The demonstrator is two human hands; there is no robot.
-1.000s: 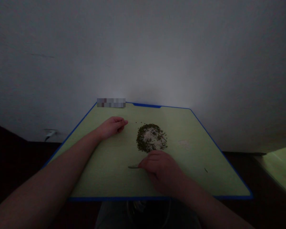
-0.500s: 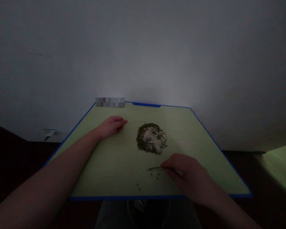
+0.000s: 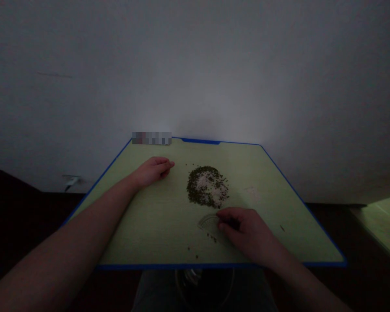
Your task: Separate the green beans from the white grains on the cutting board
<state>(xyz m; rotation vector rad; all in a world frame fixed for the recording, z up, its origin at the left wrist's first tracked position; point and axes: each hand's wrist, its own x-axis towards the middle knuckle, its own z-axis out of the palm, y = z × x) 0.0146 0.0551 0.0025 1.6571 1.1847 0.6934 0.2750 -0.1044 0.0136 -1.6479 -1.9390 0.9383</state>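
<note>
A mound of small dark green beans mixed with white grains point(image 3: 208, 192) lies mid-way across the pale green, blue-edged table point(image 3: 143, 234). Just in front of it, my right hand point(image 3: 247, 234) is closed on a thin clear semicircular piece point(image 3: 208, 222) that juts left from my fingers, low over the tabletop. A few loose beans point(image 3: 211, 237) are scattered beside it and toward the near edge. My left hand point(image 3: 152, 171) rests on the table to the left of the mound, fingers loosely extended, holding nothing.
A round clear bowl point(image 3: 195, 281) sits below the table's near edge, dim and partly hidden. A second green surface point(image 3: 383, 225) shows at the right. A white wall backs the table, with a plug point(image 3: 69, 180) low at the left. One stray bean point(image 3: 282, 228) lies at the right.
My right hand swept right from the front of the mound, then drew back toward it. A few beans now lie loose near the front edge, and the thin piece shows its broad face.
</note>
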